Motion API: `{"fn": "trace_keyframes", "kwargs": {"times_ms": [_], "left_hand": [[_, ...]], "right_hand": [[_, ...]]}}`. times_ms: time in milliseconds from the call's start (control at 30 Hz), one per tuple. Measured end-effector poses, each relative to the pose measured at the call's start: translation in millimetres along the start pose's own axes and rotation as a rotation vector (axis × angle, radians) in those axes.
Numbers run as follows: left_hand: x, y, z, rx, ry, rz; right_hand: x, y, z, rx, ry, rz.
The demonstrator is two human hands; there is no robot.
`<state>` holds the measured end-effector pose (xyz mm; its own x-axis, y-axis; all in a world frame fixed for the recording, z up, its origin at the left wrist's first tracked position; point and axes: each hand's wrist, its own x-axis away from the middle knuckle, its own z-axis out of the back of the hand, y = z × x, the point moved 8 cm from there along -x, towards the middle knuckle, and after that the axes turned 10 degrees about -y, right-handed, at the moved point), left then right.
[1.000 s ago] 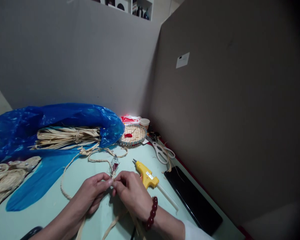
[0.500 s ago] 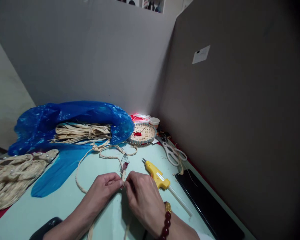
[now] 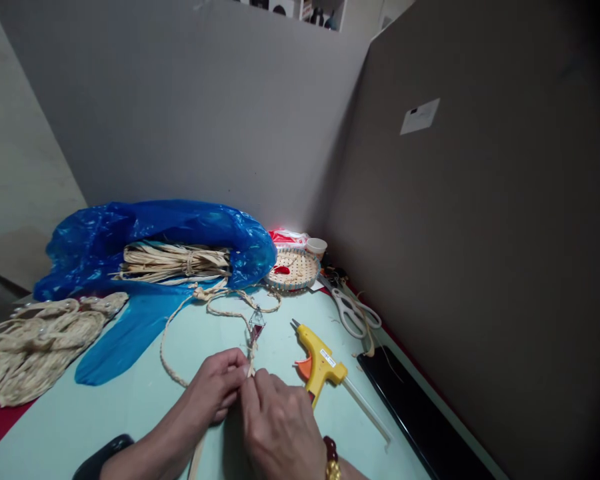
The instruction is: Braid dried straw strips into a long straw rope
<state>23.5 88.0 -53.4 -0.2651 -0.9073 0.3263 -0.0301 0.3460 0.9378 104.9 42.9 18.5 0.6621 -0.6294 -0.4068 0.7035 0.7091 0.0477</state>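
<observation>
My left hand (image 3: pixel 220 383) pinches a pale braided straw cord (image 3: pixel 251 357) near the table's front middle. Close against it, my right hand (image 3: pixel 280 420) has its fingers closed at the same stretch of cord, its fingertips partly hidden. Just beyond the fingers, a small clear-and-dark-red pendant (image 3: pixel 257 325) lies in line with the cord. From there the braid loops back over the pale green table and round to the left. A flat straw strand (image 3: pixel 197 460) hangs below my left hand.
A yellow glue gun (image 3: pixel 320 357) with a glue stick lies right of my hands. Behind it are scissors (image 3: pixel 350 313), a black tray-like slab (image 3: pixel 410 413) and a woven basket (image 3: pixel 295 267). A blue plastic bag (image 3: pixel 155 220) holds a straw bundle (image 3: pixel 175 263); woven straw pieces (image 3: pixel 45 347) lie left.
My right hand has shifted slightly down and left, baring more of the glue gun. The view has turned a little left, and more of the pendant shows.
</observation>
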Motion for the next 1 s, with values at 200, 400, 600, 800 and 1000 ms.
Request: {"fn": "trace_keyframes", "kwargs": {"times_ms": [200,400,600,800,1000], "left_hand": [[0,-2,6.7,0.011,-0.002,-0.015],[0,-1,13.7,-0.064,0.038,-0.059],[10,7,5.9,-0.075,0.009,-0.025],[15,6,5.5,-0.033,0.003,-0.055],[15,5,4.2,-0.004,-0.026,-0.078]], "right_hand": [[-4,-8,-17,-0.058,-0.209,0.024],[5,-2,-12,-0.535,-0.564,-0.147],[30,57,30,-0.792,-0.234,-0.402],[37,84,16,-0.588,-0.329,-0.282],[26,101,16,-0.399,-0.344,-0.171]]}}
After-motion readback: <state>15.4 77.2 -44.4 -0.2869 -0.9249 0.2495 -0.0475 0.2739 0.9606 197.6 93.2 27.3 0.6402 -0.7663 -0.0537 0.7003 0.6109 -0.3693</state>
